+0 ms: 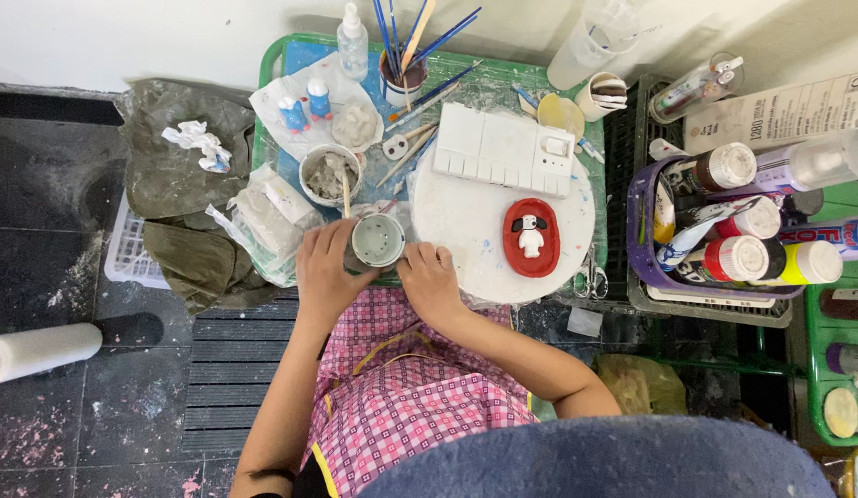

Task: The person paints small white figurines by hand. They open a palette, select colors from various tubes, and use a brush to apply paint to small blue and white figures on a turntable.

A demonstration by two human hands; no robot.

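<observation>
From where I watched, the left hand [326, 269] was wrapped round a small grey cup [376, 242], its fingers curled close against the side so that the cup was gripped firmly. The cup sat at the near edge of the green table [272, 55], just in front of the person's pink checked apron [401, 387], tilted so its open mouth faced up at the camera. The right hand [432, 277] lay just beside it, fingers bent inward and touching the cup's right side; I could not tell whether they truly pinched it or only steadied it.

I judged the cup to be light, stiff and brittle, likely unfired or unglazed clay, with a matt, dusty skin that would not slip much. The thin rim looked the weakest part, so the wall low down, as the left hand had it, seemed the safest place to hold.

It was round, pale grey-green, with a plain inside and a lighter rim.

Further left lay a crumpled clear bag [263, 221]; behind the cup stood a bowl of grey paste [329, 173] with a stick in it. To the right were a white round board [466, 221] and a red oval dish [530, 238] holding a small white dog figure [530, 235].
</observation>
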